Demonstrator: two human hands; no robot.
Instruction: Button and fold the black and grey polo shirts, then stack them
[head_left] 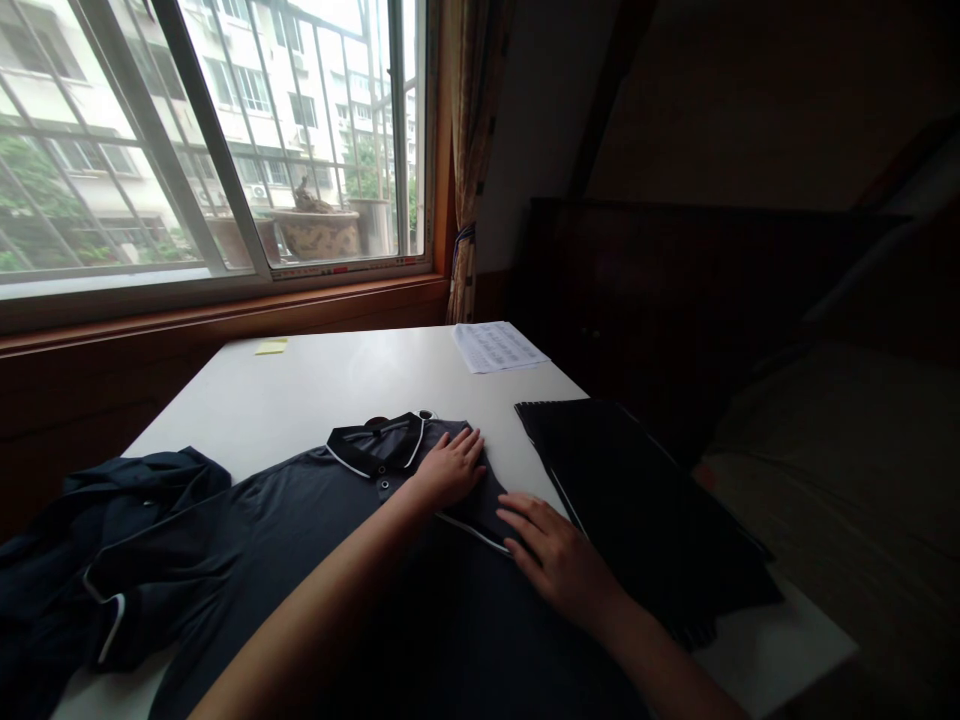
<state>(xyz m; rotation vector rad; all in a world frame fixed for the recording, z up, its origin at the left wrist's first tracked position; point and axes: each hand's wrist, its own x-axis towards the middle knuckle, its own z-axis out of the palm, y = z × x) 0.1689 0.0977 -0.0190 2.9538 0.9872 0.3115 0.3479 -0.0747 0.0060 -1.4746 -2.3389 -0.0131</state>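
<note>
A dark navy polo shirt (285,540) lies spread front up, its collar (382,445) edged with a white line. On the right, one sleeve is folded inward over the body, and its white trim runs slantwise. My left hand (451,468) rests flat on the shoulder beside the collar, fingers stretched out. Near the folded sleeve's outer edge is my right hand (551,560), palm down with the fingers slightly spread. Its fingertips touch or hover just over the cloth; I cannot tell which. The shirt's other sleeve (112,620) stretches out to the left.
Crumpled dark clothing (150,490) lies at the left of the white table (352,370). Dark folded cloth (637,500) lies along the right edge. Printed papers (499,347) and a yellow notepad (271,346) are at the back. A small round object (426,414) shows behind the collar.
</note>
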